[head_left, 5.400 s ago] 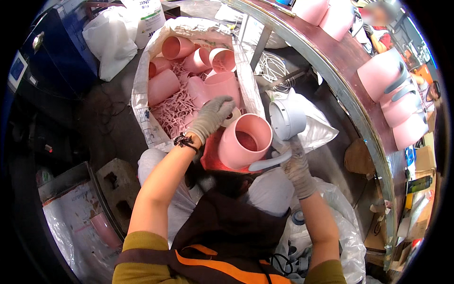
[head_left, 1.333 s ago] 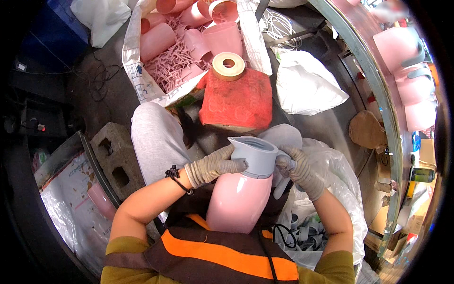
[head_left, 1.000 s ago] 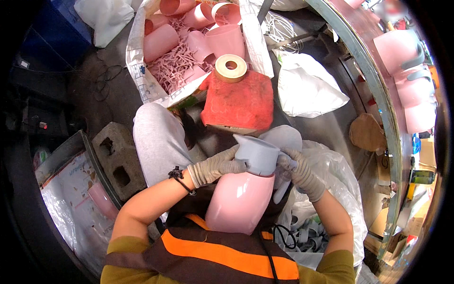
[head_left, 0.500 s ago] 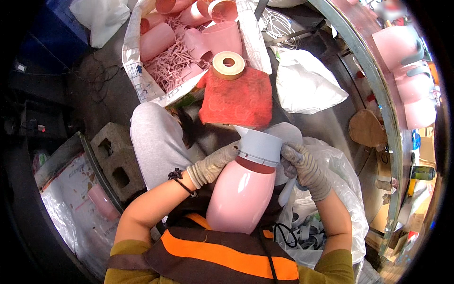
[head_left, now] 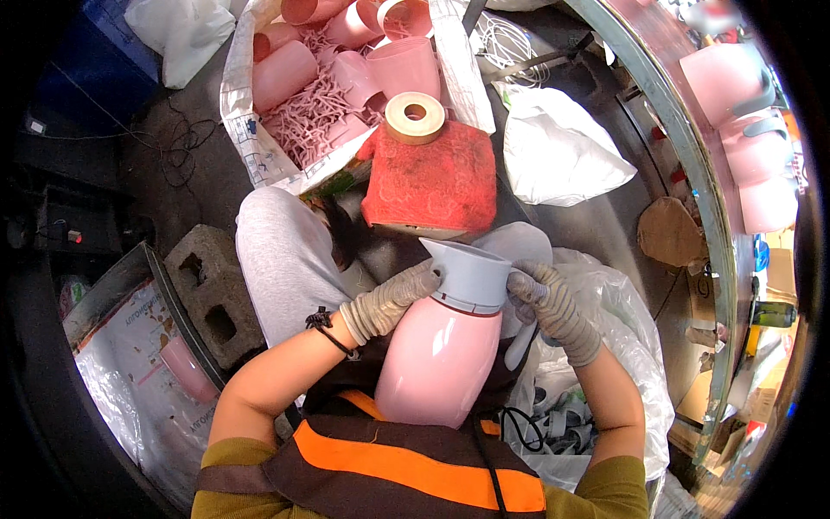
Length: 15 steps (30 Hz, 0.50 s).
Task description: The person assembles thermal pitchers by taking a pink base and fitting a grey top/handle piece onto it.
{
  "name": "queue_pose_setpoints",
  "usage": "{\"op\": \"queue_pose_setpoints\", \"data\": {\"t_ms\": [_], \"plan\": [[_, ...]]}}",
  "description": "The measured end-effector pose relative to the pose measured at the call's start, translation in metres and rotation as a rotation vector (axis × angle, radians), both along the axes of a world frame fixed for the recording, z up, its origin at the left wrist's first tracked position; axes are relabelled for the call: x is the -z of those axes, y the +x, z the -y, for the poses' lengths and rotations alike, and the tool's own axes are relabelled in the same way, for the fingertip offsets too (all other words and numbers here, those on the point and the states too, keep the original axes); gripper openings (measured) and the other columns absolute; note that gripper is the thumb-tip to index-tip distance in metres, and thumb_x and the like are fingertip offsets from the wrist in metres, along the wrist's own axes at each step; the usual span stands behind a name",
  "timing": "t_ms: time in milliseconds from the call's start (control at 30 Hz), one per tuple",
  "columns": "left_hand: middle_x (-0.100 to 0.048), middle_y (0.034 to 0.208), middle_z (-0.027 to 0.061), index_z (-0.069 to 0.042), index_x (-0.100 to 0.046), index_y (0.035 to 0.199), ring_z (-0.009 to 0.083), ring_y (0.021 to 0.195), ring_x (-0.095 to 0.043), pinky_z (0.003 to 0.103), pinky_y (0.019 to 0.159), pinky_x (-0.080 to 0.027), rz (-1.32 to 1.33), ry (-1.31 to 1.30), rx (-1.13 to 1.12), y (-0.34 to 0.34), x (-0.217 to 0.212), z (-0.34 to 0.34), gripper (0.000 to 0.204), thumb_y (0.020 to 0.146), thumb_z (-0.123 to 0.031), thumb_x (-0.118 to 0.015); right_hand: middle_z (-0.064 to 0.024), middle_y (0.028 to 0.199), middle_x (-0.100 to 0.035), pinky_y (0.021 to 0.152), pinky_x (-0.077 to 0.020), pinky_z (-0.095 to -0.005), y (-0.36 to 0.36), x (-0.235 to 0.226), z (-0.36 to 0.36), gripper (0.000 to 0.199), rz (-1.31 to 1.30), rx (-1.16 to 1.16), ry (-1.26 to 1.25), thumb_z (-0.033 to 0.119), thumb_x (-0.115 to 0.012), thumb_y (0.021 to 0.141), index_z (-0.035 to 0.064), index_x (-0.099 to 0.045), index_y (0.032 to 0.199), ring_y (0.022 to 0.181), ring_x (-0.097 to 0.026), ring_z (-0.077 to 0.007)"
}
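Right, the table (head_left: 644, 52) curves past at two o'clock, and the white sack (head_left: 467, 78) of pink shells lies at eleven. My pink jug body (head_left: 439, 363) rests against my apron at six, leaning toward one. On its mouth sits the grey spout collar (head_left: 471, 277), clamped between my left hand (head_left: 389, 301) at its nine o'clock and my right hand (head_left: 556, 307) at its three. A thin dark line shows beneath, so I judge I'm seating the collar; next calls for even downward pressure.
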<state>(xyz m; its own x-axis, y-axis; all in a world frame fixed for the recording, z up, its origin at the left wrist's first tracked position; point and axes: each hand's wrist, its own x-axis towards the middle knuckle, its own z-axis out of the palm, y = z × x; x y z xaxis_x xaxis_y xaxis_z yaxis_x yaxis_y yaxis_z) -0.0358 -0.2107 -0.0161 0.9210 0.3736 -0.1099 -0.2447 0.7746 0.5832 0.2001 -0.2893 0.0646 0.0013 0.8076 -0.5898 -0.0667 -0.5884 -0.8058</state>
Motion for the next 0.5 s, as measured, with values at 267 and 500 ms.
{"op": "queue_pose_setpoints", "data": {"t_ms": [267,500], "plan": [[-0.049,0.136,0.0091,-0.001,-0.035,0.143,0.0185,0.125,-0.046,0.033,0.108,-0.034,-0.104,-0.002,0.043,-0.003,-0.025,-0.004,0.081,0.084,-0.044,-0.069,0.004,0.074,-0.056,0.055,-0.0388,-0.0209,0.0,0.007,0.006,0.046,0.06,-0.07,0.085,0.045,-0.07,0.084,0.0045,-0.066,0.105,0.064,-0.048,-0.0043],[-0.048,0.136,0.0094,-0.001,-0.034,0.143,0.0179,0.124,-0.046,0.032,0.108,-0.034,-0.173,0.167,0.052,-0.003,-0.019,-0.001,0.076,0.086,-0.04,-0.066,-0.0015,0.091,-0.064,0.071,-0.047,-0.0238,0.009,0.036,0.023,0.044,0.137,-0.017,0.163,0.039,-0.071,0.086,0.0026,-0.065,0.111,0.082,-0.057,-0.0079]]}}
